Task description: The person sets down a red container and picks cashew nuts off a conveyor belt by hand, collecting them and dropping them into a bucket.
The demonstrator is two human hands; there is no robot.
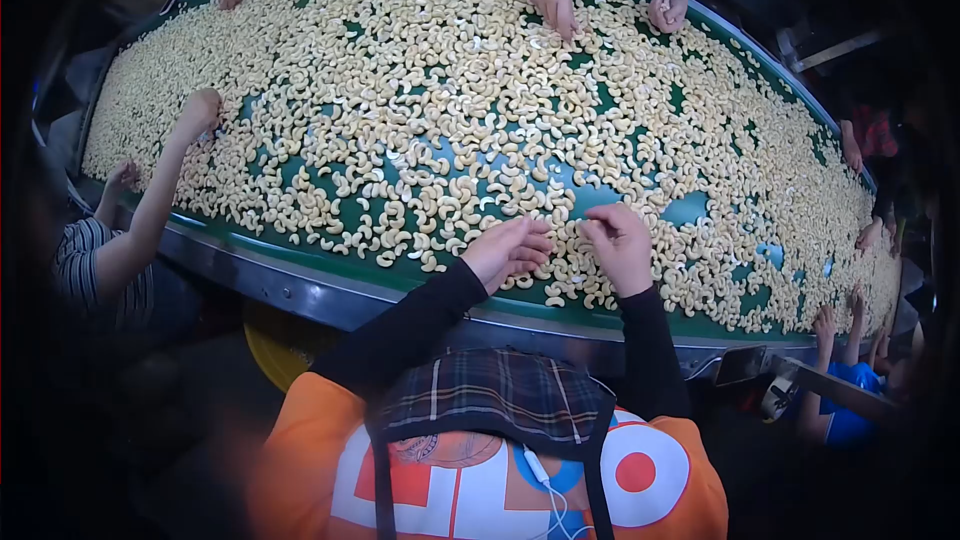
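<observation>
Pale, curved cashews (470,130) lie in a thick, uneven layer over a green conveyor belt (350,212). My left hand (508,252) is over the near side of the belt, its fingers loosely curved and slightly apart, with the palm turned inward and partly hidden. Just to its right, my right hand (622,248) is held low over the cashews, thumb and fingers drawn together in a pinch. Whatever is between those fingertips is hidden or too small to make out. Cashews lie between and around both hands.
A metal rail (290,292) runs along the belt's near edge. Other people's hands work at the far side (552,2), at the left (203,110) and at the right (824,325). A yellow container (268,345) stands below the rail. A dark, flat device (741,364) is by the near right edge.
</observation>
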